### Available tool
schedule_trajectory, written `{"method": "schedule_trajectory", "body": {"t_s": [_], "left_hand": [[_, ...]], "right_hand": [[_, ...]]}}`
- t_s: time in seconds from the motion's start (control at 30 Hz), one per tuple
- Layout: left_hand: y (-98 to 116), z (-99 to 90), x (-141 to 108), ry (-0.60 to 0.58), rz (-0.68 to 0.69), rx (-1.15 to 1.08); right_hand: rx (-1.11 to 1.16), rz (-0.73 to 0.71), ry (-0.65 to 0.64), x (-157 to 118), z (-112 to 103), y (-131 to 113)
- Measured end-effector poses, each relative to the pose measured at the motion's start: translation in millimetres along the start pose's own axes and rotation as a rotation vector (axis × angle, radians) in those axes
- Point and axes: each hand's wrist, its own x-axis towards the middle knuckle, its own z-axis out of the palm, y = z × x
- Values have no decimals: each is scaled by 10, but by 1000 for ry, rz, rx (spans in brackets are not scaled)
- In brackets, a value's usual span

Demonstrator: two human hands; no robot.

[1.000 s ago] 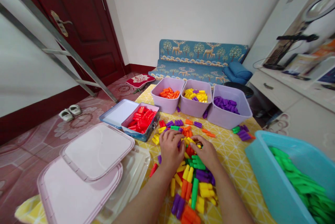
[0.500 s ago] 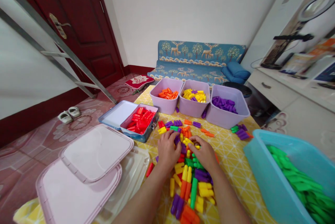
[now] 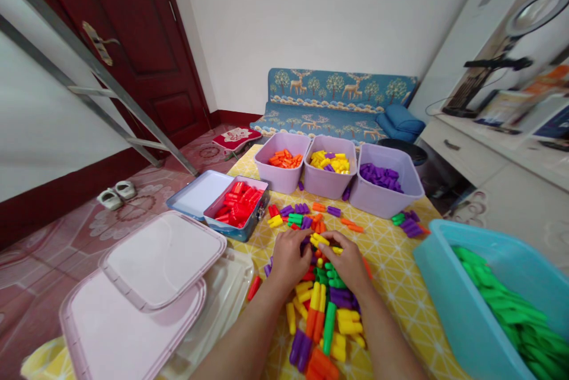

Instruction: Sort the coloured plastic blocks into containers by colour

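Note:
Both my hands work over a pile of loose plastic building blocks in yellow, purple, green, red and orange. My left hand (image 3: pixel 290 256) curls its fingers around a purple block (image 3: pixel 304 243), mostly hidden by the hand. Just to its right, my right hand (image 3: pixel 349 258) has thumb and forefinger on a yellow block (image 3: pixel 319 240). The fingertips of the two hands are close together. Below them lie joined yellow-and-orange blocks (image 3: pixel 315 309), a long green block (image 3: pixel 329 328) and a purple block (image 3: pixel 300 349).
Lilac bins hold orange (image 3: pixel 262 166), yellow (image 3: pixel 311 181) and purple blocks (image 3: pixel 355 196) at the back. A hinged tin (image 3: pixel 251 227) of red blocks stands left, beside stacked lids (image 3: pixel 166 255). A turquoise tub (image 3: pixel 444 273) with green blocks is at right.
My left hand has shifted slightly right, toward the right hand, uncovering a green block behind it. The yellow block shows more plainly at my right fingertips.

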Motion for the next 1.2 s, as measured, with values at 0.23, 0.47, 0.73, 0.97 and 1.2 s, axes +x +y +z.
{"method": "schedule_trajectory", "body": {"t_s": [0.23,0.47,0.73,0.97,1.2], "left_hand": [[-31,20,12,3,4,29],[-16,18,7,11,-14,23],[-7,1,15,-15,-21,20],[-17,9,6,-5,-17,18],[-15,14,3,1,-17,17]], "right_hand": [[-212,-174,142,37,-52,-75],[-38,38,82,85,-293,-277],[197,244,82,84,-479,-171],[187,292,33,82,-461,-186],[93,248,-94,54,-504,-252]]}}
